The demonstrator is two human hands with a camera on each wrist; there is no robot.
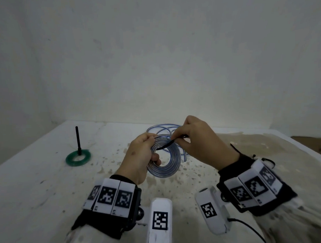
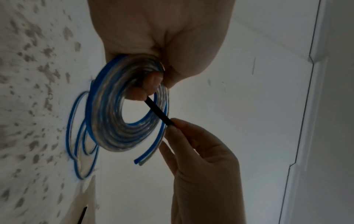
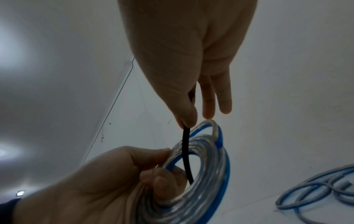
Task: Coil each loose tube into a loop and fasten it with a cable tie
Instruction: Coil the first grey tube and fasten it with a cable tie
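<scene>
My left hand [image 1: 142, 153] grips a coiled clear tube with a blue stripe [image 1: 170, 165] above the table, fingers curled round its left side [image 2: 153, 84]. A black cable tie [image 1: 166, 146] runs through the coil's centre hole. My right hand [image 1: 193, 139] pinches the tie's upper end between thumb and forefinger [image 3: 188, 116], its other fingers held straight. The tie [image 2: 159, 112] slants from the left fingers to the right fingertips. The coil [image 3: 201, 174] has a short free end [image 2: 149, 156] hanging off it. A second loose tube [image 1: 166, 128] lies on the table behind the coil.
A green coiled tube [image 1: 78, 157] lies at the left of the stained white table [image 1: 44, 181] around an upright black peg [image 1: 78, 140]. More black cable ties [image 1: 267, 160] lie at the right by my wrist. A white wall stands close behind.
</scene>
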